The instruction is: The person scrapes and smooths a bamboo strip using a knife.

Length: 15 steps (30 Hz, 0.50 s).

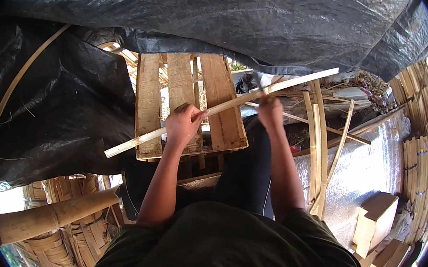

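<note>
A long pale bamboo strip (227, 103) lies slantwise across a small table of wooden slats (180, 80), its far end reaching out to the upper right. My left hand (182, 123) is closed around the strip near the middle of the table. To the right of the table, my right hand (271, 112) is a fist around a knife, whose handle is hidden in the fingers. The narrow dark knife blade (257, 81) points away from me and crosses the strip, slightly blurred; whether it touches the strip I cannot tell.
Several bamboo strips (317, 144) lean at the right beside a silvery sheet (359, 169). Black plastic sheeting (226, 17) hangs over the far side and left. A thick bamboo pole (53, 219) runs at lower left; cardboard boxes (376, 216) stand at lower right, near bundled bamboo (421, 171).
</note>
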### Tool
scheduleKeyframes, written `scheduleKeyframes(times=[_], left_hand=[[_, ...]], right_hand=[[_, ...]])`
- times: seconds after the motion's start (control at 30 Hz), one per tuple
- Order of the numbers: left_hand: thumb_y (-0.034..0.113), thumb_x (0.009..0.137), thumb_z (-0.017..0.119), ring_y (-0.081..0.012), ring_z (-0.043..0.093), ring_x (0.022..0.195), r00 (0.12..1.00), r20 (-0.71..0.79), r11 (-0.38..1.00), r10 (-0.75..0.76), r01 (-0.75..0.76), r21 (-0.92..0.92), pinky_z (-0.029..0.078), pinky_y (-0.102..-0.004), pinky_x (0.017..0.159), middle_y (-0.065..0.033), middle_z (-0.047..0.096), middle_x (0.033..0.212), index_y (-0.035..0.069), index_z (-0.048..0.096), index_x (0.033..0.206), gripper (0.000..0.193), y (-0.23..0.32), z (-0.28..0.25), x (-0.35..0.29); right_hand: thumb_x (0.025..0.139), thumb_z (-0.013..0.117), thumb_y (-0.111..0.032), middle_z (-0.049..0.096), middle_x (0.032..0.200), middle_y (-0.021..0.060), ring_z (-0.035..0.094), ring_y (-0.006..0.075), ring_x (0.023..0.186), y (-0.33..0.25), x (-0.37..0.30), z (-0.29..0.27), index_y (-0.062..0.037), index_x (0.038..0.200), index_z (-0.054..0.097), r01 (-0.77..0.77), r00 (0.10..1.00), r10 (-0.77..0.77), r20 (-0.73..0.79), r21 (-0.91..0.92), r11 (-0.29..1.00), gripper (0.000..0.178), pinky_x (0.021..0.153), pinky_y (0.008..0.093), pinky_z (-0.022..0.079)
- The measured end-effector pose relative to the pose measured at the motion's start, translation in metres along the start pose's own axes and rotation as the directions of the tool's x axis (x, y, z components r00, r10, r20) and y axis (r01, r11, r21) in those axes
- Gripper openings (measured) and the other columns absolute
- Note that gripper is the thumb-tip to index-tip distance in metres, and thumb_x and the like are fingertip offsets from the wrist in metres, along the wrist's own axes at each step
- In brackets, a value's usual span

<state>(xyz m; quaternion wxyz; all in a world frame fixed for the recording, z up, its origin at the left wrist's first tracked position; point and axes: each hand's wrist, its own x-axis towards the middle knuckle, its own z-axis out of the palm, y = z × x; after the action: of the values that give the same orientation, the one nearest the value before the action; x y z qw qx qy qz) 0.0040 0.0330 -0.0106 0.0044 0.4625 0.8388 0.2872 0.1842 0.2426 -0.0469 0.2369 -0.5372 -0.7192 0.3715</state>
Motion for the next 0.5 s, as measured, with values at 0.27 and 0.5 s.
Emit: scheduleKeyframes(times=[0.27,0.5], left_hand=[[0.040,0.078,0.081,-0.0216,0.066,0.065,0.990,-0.087,0.992,0.114,-0.110,0.057,0.048,-0.0357,0.056,-0.0009,0.066,0.069,0.012,0.063,0.073,0.033,-0.003,-0.001,-0.001],[0.043,0.076,0.081,-0.0231,0.063,0.065,0.989,-0.064,0.990,0.134,-0.131,0.061,0.046,-0.0374,0.055,0.0000,0.062,0.069,0.012,0.061,0.071,0.038,0.005,0.003,-0.001]], right_hand=[[0.099,0.052,-0.033,0.065,0.069,0.0257,0.066,0.0456,0.069,-0.008,-0.005,0.015,-0.0008,0.074,0.068,0.284,0.947,-0.305,-0.104,-0.178,0.942,0.044,0.061,0.0526,0.052],[0.098,0.053,-0.036,0.066,0.072,0.0280,0.067,0.0457,0.074,0.017,0.009,0.008,0.0015,0.076,0.068,0.249,0.967,-0.253,0.013,-0.232,0.940,0.046,0.069,0.0538,0.053]])
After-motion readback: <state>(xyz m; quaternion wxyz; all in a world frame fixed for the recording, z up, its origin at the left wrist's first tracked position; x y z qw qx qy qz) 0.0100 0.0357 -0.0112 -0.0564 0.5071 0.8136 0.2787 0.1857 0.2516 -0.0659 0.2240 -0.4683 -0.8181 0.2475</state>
